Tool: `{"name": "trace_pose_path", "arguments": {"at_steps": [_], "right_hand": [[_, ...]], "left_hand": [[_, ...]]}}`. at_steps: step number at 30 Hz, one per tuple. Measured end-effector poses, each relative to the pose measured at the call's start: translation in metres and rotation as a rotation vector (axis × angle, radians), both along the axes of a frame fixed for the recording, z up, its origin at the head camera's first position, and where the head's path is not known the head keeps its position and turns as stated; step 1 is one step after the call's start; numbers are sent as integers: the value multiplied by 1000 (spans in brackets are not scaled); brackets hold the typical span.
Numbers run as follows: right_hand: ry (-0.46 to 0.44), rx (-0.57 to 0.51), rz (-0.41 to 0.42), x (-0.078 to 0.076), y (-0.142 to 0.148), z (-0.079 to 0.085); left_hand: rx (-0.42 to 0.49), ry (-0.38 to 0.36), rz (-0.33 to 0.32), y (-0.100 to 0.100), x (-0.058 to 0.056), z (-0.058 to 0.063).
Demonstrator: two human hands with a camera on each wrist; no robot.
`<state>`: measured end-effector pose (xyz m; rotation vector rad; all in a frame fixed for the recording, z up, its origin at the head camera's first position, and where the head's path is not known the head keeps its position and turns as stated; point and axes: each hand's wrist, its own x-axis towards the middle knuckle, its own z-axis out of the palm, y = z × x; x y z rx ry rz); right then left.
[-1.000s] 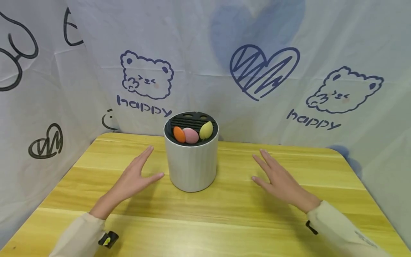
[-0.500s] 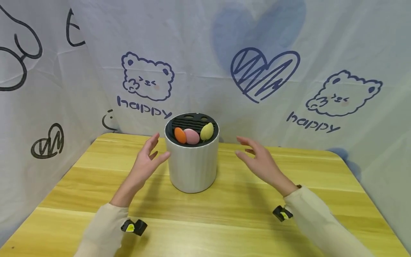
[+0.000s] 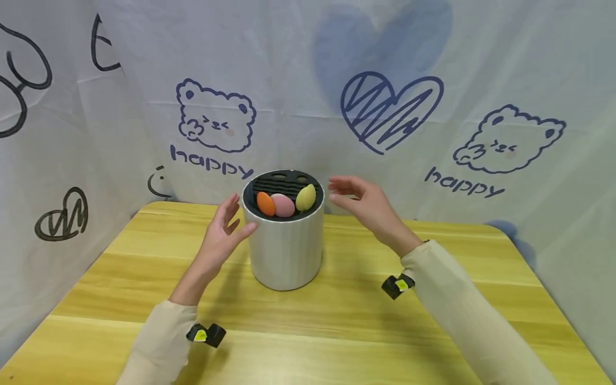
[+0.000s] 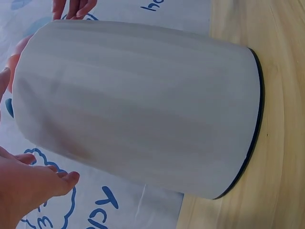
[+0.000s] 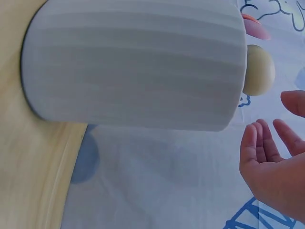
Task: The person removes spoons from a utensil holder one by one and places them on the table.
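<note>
A white ribbed cylindrical holder (image 3: 286,254) with a black slotted top (image 3: 274,184) stands upright on the table. At the front of its top sit rounded orange (image 3: 266,203), pink (image 3: 283,205) and pale yellow (image 3: 306,198) pieces; whatever lies below them is hidden. To the left of the holder, my left hand (image 3: 218,240) is raised near the rim, thumb and fingers spread apart. My right hand (image 3: 372,208) is at rim height on the other side, fingers pointing toward the yellow piece. In the right wrist view, a gap shows between its fingertips and the holder. Both hands hold nothing.
The wood-grain table (image 3: 298,347) has a white cloth (image 3: 298,64) hanging behind it, printed with bears and hearts. Another stretch of cloth hangs along the left. Small black devices (image 3: 206,335) are worn at both wrists.
My right hand has moved left and up toward the holder's rim, its fingers drawing closer together. My left hand moved in toward the holder, then stayed nearly still. The holder has stayed put.
</note>
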<state>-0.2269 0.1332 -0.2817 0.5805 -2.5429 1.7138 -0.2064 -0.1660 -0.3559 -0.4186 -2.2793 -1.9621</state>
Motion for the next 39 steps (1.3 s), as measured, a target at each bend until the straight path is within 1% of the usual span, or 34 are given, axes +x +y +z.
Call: {"name": "trace_pose_path", "arguments": {"at_steps": [6, 11, 15, 20, 29, 35, 39], "right_hand": [[-86, -66, 29, -8, -8, 5], [-128, -94, 40, -11, -10, 7], [-127, -86, 56, -13, -11, 8], [-126, -86, 86, -16, -16, 9], [-138, -76, 127, -22, -25, 8], [-124, -61, 107, -26, -25, 6], [-136, -36, 92, -27, -24, 7]], "left_hand": [[12, 15, 9, 7, -3, -2], [6, 32, 6, 12, -4, -3], [4, 18, 14, 15, -4, -4], [-17, -9, 40, 16, -3, -4], [-31, -10, 47, 12, 0, -5], [-39, -2, 54, 14, -1, -4], [-22, 0, 65, 19, -3, -1]]}}
